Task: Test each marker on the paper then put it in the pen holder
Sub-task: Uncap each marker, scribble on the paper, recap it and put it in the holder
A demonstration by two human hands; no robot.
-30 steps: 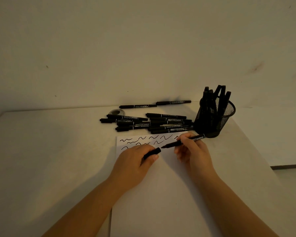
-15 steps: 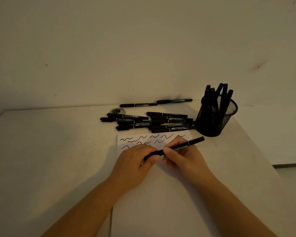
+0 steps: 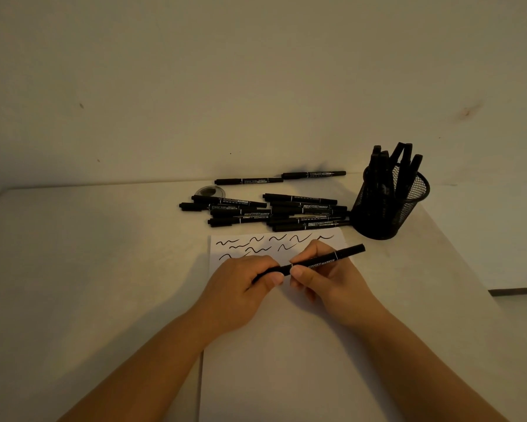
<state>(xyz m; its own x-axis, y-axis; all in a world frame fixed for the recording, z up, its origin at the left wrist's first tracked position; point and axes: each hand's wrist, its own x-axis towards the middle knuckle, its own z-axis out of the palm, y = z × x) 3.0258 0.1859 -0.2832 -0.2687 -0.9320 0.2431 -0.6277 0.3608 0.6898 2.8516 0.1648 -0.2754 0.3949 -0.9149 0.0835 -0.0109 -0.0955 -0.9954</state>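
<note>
Both hands hold one black marker (image 3: 326,261) above the white paper (image 3: 286,345). My left hand (image 3: 240,287) grips its cap end, and my right hand (image 3: 326,278) pinches the barrel just beside it. The cap sits on the marker. Black squiggles (image 3: 256,245) run in rows across the paper's top. A black mesh pen holder (image 3: 390,205) stands to the right behind the paper with several markers upright in it. A pile of black markers (image 3: 271,211) lies on the table behind the paper.
Two more markers (image 3: 280,177) lie end to end at the table's back edge by the wall. A small round dark object (image 3: 209,191) sits left of the pile. The table's right edge runs diagonally past the holder, with floor beyond.
One second ago the cap in my left hand was apart from the marker's bare tip. The hands came together and the cap is now on the marker.
</note>
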